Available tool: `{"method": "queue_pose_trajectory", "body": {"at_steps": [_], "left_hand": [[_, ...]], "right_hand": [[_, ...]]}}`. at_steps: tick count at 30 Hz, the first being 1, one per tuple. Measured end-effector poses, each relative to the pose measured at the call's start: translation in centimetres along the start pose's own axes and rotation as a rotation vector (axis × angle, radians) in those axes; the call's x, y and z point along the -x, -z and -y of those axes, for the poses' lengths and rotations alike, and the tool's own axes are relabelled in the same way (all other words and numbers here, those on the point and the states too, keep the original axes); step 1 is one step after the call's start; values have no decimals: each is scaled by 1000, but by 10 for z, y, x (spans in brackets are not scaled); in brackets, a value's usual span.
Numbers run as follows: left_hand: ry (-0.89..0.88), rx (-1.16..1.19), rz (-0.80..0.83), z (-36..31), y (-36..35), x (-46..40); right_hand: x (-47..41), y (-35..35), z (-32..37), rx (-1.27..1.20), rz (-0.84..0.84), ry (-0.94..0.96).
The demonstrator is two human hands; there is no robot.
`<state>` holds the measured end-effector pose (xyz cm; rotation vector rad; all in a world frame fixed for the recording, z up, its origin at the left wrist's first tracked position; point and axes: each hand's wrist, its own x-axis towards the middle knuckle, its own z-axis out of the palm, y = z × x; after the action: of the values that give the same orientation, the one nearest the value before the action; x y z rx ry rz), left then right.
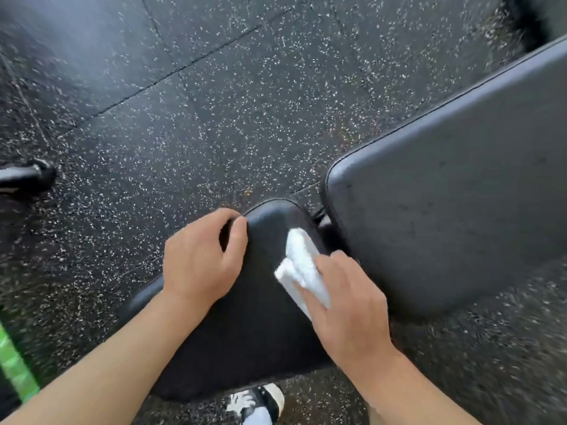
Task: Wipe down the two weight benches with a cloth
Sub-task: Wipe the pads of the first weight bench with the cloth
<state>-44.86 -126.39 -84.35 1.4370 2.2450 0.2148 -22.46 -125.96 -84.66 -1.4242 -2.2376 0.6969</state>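
dark rubber floor flecked with pale specks fills the scene, with seams running across it. a black padded seat pad of a weight bench lies at the lower middle, and a longer black back pad of the same bench stretches up to the right, the two separated by a narrow gap.

both bare forearms reach in from the bottom edge. the left hand sits at the far left corner of the seat pad, fingers curled over its rounded edge and thumb lying on the top surface, gripping the pad. the right hand lies palm down on the right side of the seat pad, fingers stretched forward and pressing flat on a folded white cloth. the cloth rests on the seat pad near the gap beside the back pad, its far end sticking out past the fingertips.

a black and white shoe shows under the near edge of the seat pad. a green strip crosses the lower left corner, and a blurred dark object lies at the left edge.
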Motion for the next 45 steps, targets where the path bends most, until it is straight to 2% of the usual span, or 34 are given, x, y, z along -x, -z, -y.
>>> {"method": "queue_pose_trajectory", "body": {"at_steps": [4, 7, 11, 14, 19, 24, 26, 29, 34, 40, 45], "left_hand": [[10, -10, 18, 0, 0, -1], [14, -28, 21, 0, -2, -3], [-3, -8, 47, 6, -4, -4], [-35, -1, 79, 8, -2, -5], [-133, 35, 130, 11, 1, 0], [-369, 33, 142, 15, 1, 8], [-370, 35, 145, 15, 1, 9], [-299, 35, 107, 15, -3, 7], [-305, -18, 53, 14, -6, 6], [-314, -45, -13, 15, -11, 4], [-310, -30, -21, 17, -12, 3]], "right_hand": [[8, -4, 1, 39, -19, -95], [-27, -14, 18, 17, -55, -202], [-97, -35, 40, 77, -102, -212], [-117, -40, 48, 54, -91, -226], [-67, -29, 51, -4, -262, -278], [41, -31, 52, 203, -367, -461], [89, -39, 65, 215, -399, -539], [133, -57, 97, 62, -418, -669], [124, -64, 111, 23, -449, -791], [71, -40, 65, 32, -707, -935], [89, -59, 65, -64, -836, -943]]}}
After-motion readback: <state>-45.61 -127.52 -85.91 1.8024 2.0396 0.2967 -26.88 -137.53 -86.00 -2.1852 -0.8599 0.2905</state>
